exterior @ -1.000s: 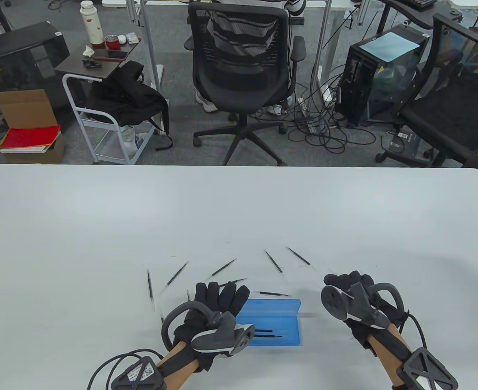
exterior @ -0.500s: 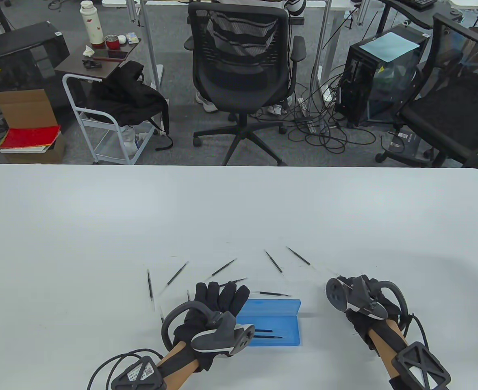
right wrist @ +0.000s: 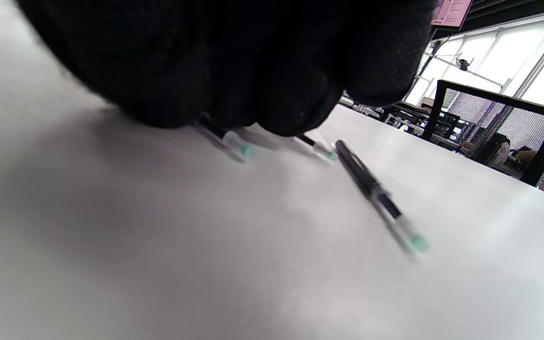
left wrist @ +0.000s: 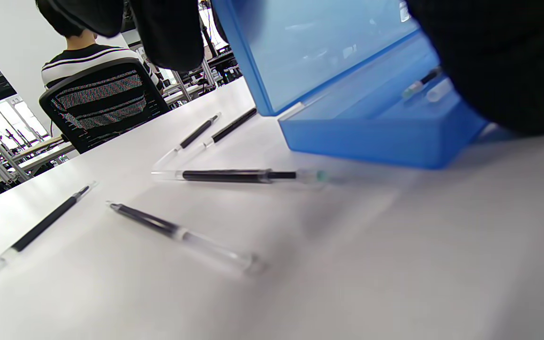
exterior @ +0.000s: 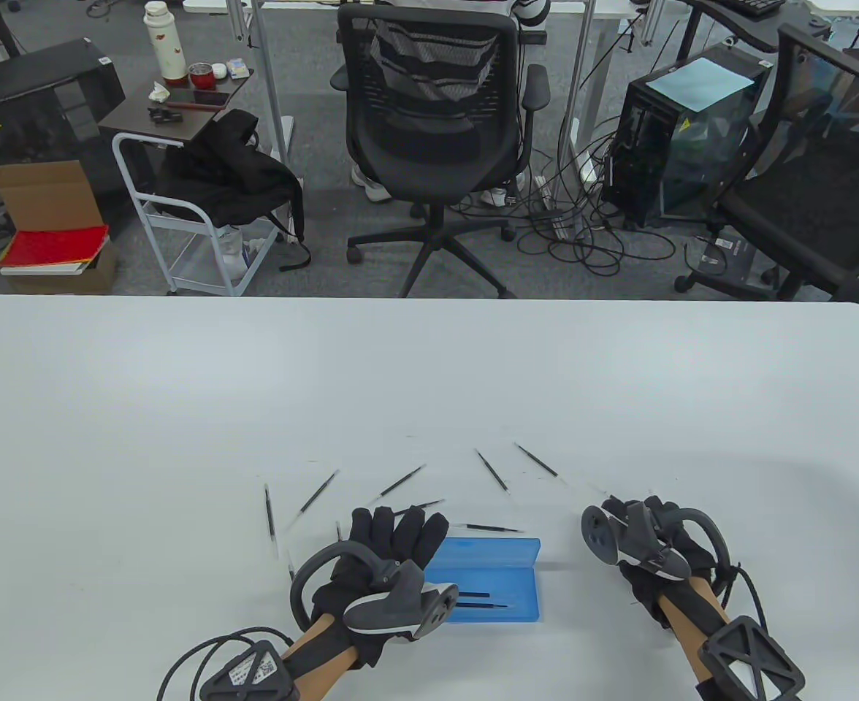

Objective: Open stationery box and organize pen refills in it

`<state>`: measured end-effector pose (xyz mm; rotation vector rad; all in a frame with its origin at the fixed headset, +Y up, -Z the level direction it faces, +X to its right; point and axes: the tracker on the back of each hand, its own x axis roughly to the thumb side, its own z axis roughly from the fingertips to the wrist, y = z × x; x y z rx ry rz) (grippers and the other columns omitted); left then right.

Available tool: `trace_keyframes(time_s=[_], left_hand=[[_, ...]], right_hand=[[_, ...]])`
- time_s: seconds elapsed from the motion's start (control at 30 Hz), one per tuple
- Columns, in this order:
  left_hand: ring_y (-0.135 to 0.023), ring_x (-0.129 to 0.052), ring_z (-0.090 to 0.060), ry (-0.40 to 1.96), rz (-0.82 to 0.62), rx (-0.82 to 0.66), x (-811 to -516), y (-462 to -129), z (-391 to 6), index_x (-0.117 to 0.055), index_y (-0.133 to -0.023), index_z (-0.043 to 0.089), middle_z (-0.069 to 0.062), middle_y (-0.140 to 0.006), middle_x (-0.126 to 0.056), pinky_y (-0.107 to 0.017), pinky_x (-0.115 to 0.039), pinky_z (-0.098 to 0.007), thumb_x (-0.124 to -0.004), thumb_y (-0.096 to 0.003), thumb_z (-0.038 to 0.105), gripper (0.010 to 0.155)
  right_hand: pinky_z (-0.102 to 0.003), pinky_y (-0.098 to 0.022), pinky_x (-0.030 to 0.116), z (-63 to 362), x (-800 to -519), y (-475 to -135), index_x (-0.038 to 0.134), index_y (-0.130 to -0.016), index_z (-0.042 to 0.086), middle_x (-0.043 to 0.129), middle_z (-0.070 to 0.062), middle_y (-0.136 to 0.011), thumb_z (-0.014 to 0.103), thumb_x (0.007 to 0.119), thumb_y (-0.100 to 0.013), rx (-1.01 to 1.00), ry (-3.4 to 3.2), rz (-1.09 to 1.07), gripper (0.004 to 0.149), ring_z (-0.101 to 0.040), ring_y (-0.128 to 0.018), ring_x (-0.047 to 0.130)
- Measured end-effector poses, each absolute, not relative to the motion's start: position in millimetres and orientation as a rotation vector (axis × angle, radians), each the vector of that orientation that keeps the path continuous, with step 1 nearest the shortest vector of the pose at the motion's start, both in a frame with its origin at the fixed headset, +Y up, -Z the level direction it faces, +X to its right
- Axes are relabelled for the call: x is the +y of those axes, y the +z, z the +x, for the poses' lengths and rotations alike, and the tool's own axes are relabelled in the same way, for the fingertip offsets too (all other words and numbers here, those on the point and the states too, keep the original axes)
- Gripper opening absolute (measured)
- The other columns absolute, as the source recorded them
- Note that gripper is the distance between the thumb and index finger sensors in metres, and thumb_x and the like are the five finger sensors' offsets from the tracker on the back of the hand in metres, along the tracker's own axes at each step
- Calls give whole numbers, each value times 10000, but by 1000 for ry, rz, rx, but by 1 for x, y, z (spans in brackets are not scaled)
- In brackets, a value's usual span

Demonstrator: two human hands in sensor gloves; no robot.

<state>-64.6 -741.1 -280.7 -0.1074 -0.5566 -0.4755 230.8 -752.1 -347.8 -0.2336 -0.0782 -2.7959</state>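
The blue stationery box [exterior: 486, 581] is sitting open on the white table [exterior: 429, 380], near the front edge, and it is our landmark. Two refills [exterior: 482, 599] are already lying inside it.

Far to the left of the box, one loose refill [exterior: 269, 511] is lying by itself, and a few more refills [exterior: 402, 482] are fanning out behind the box. Right at the box's left end, the left hand [exterior: 386, 558] is resting, with its fingers reaching out fairly straight toward the lid. It seems to be steadying the box. In the left wrist view, a refill [left wrist: 239, 176] is lying just beside the box's wall.

To the right of the box, well apart from it, the right hand [exterior: 648, 540] is pressing down on the table with its fingers curled over. In the right wrist view, its fingertips [right wrist: 272, 108] are sitting on top of two thin refills [right wrist: 234, 144], and a third refill [right wrist: 371, 189] is lying free just beside them.

What could go wrong: the refills are thin, round and slippery, so they might roll away or slip out while the hand is pinching them. The lid might also tip shut if the left hand is bumping it.

The glove is hiding the grip, so it is hard to tell whether the right hand is really holding the refills or only touching them. The far refills are tiny and hard to count.
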Motion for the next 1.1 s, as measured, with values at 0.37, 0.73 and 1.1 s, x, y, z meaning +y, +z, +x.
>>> trace_keyframes(time_s=[0.37, 0.73, 1.1], left_hand=[[-1115, -524, -511, -476, -109, -555, -741, -281, -65, 62, -1110, 106, -161, -1249, -208, -779, -469, -705, -754, -296, 764, 1327], [-1114, -523, -514, -475, -109, -556, -741, -281, -65, 63, -1110, 107, -161, -1249, -208, -779, -468, -705, -754, -296, 765, 1327], [-1116, -521, -512, -473, -111, -556, -741, -281, -65, 66, -1110, 107, -161, -1249, -203, -779, -467, -705, -753, -295, 767, 1331]], right_hand=[[-544, -626, 826, 225, -754, -344, 773, -951, 182, 1019, 6, -751, 323, 925, -414, -81, -2730, -216, 575, -286, -707, 1016], [-553, -607, 837, 232, -751, -346, 768, -943, 158, 1020, -5, -724, 335, 940, -405, -61, -2823, -212, 592, -288, -668, 1025], [-551, -615, 831, 205, -697, -297, 754, -954, 161, 1017, -5, -732, 337, 940, -399, 273, -2885, -484, 610, -290, -673, 1021]])
